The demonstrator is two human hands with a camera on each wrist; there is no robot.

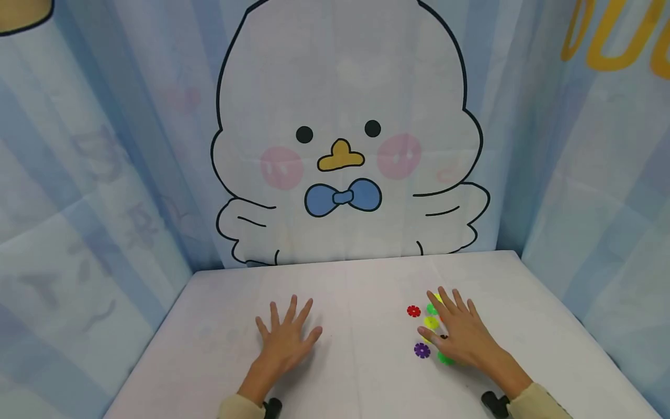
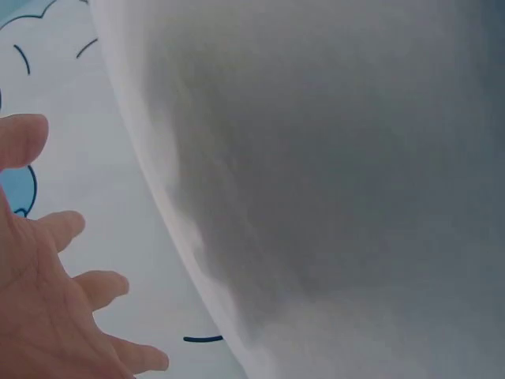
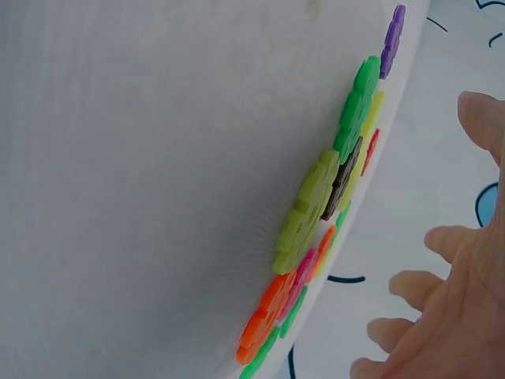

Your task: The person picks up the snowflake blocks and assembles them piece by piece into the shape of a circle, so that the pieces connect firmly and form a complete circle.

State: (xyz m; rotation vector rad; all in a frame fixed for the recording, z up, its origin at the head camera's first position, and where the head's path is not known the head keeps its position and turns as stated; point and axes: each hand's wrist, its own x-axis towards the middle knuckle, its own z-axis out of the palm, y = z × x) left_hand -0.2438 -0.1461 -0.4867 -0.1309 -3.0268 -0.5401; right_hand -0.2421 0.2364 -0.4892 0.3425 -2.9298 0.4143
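Observation:
Several colourful plastic snowflake discs lie on the right half of the white table. In the head view a red disc [image 1: 413, 311], a yellow disc [image 1: 431, 323] and a purple disc [image 1: 421, 350] show beside my right hand [image 1: 463, 334]. That hand hovers over the group with fingers spread and holds nothing; it hides part of the discs. The right wrist view shows an olive-green disc [image 3: 308, 213], an orange disc [image 3: 267, 317] and a black disc [image 3: 342, 180] below the palm. On the left, my left hand [image 1: 285, 342] is spread above bare tabletop, touching no object.
The white table [image 1: 361, 372] reaches back to a fabric backdrop [image 1: 345, 87] printed with a cartoon bird. Striped blue and white curtains [image 1: 68, 203] hang along both sides. Each wrist carries a small black device [image 1: 494, 403] near the sleeve.

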